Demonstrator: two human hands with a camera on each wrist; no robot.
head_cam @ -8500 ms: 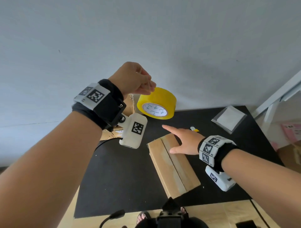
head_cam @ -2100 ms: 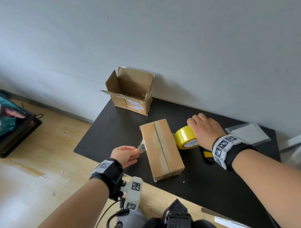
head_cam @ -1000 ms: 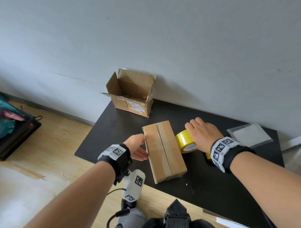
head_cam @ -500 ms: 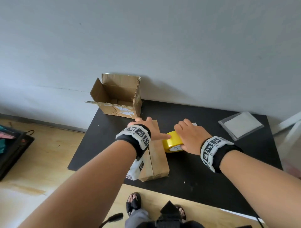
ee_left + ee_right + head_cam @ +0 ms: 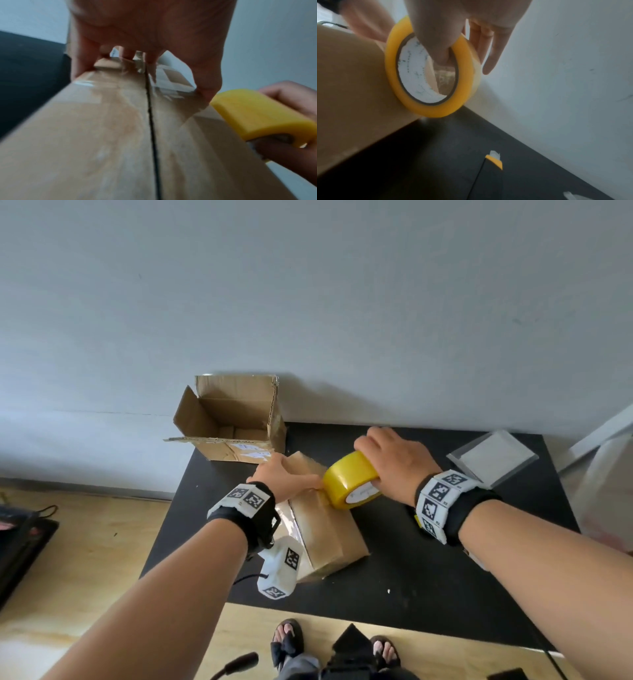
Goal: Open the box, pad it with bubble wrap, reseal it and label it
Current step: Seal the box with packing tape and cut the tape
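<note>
The closed cardboard box (image 5: 329,532) lies on the black table (image 5: 428,577), its top seam a dark slit in the left wrist view. My left hand (image 5: 284,477) rests on the box's far end, fingers stretched across the top (image 5: 154,27) and thumb pressing clear tape beside the roll. My right hand (image 5: 394,463) grips the yellow tape roll (image 5: 349,477), thumb hooked through its core (image 5: 445,33), fingers over the outside. The roll (image 5: 257,113) stands on edge against the box's upper right edge (image 5: 436,112). Clear tape shines on the box's left side.
An open cardboard box (image 5: 236,419) stands at the table's back left against the wall. A clear plastic pouch (image 5: 491,457) lies at the back right. A yellow and black utility knife (image 5: 494,162) lies on the table right of the box. A plastic bag (image 5: 609,491) hangs beyond the right edge.
My left hand went from the box's left side up onto its far top end. My right hand has lifted the roll from the table onto the box's upper right edge.
</note>
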